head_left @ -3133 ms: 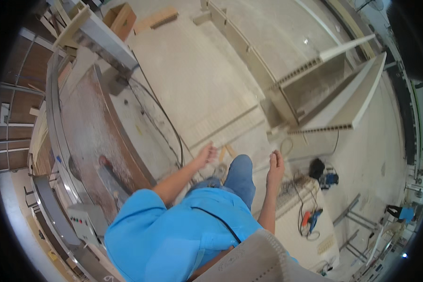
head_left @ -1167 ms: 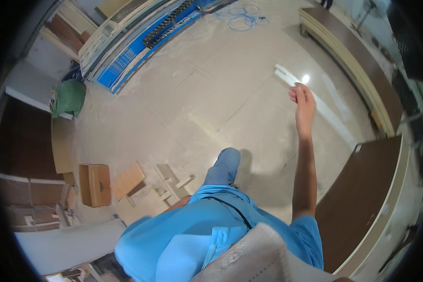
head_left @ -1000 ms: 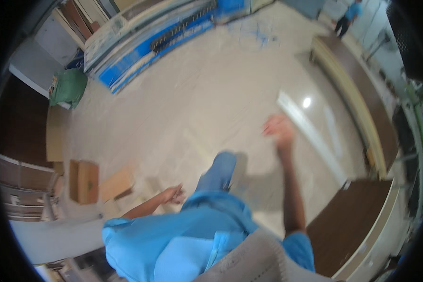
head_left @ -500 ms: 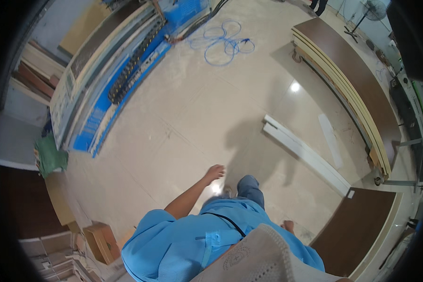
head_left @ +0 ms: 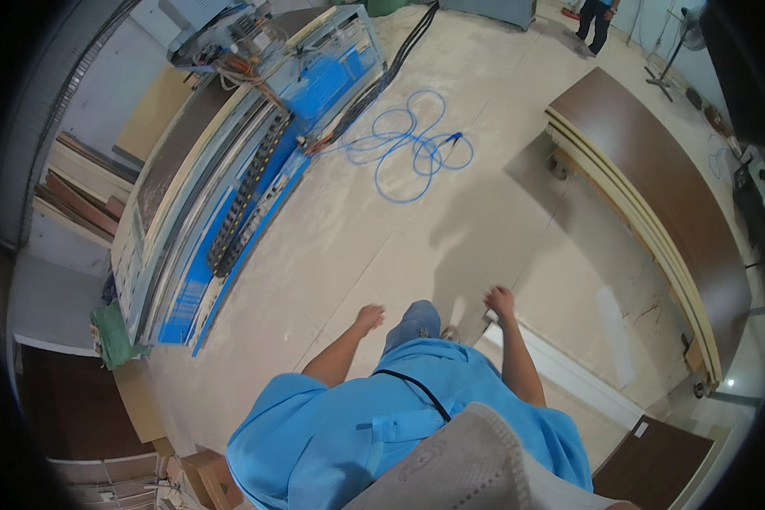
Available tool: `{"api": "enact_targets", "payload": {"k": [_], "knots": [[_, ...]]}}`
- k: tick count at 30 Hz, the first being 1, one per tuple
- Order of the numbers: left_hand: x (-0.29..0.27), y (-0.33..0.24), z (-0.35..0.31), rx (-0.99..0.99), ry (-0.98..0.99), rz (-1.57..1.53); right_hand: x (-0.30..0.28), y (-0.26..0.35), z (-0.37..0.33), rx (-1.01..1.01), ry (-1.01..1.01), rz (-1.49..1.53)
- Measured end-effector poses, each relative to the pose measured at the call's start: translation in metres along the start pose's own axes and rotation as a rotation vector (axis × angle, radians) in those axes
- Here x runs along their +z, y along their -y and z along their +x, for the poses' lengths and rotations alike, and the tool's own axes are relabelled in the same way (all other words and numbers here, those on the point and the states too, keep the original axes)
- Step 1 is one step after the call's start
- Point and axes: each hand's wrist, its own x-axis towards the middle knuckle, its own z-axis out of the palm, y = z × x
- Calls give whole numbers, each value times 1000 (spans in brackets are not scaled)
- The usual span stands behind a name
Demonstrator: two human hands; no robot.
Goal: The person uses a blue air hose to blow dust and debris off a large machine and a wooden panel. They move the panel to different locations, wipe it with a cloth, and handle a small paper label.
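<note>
Both my arms hang in front of my blue shirt [head_left: 331, 416], above the pale floor. My left hand [head_left: 370, 318] has loosely bent fingers, somewhat apart, with nothing visible in them. My right hand [head_left: 499, 302] is held out with its fingers loosely curled, and no held thing shows. Below that hand and forearm, long white strips [head_left: 569, 374] lie on the floor; their far end appears just beside the hand, seemingly lower down, not in its grip. One jeans leg [head_left: 416, 323] is stretched forward between my hands.
A blue-and-grey machine [head_left: 255, 195] with a cable chain stands at left. A coiled blue hose [head_left: 399, 161] lies ahead. Stacked brown panels [head_left: 654, 187] rest on a wheeled base at right; another brown panel [head_left: 654, 463] is near right. A person [head_left: 595, 25] stands far off by a fan [head_left: 688, 38].
I have moved forward, and the white strips now lie nearer to me. My right hand has swung from beside my body to the front; my left hand has drawn slightly back leftward.
</note>
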Motion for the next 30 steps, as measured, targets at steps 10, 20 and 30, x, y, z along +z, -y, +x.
{"api": "enact_targets", "payload": {"k": [10, 20, 30], "knots": [[5, -102, 112, -407, -134, -98, 125, 278, 212, -205, 181, -528], [100, -583, 331, 138, 262, 116, -111, 253, 349, 274, -568, 48], [196, -902, 462, 213, 187, 8, -149, 416, 557, 410, -465, 85]]}}
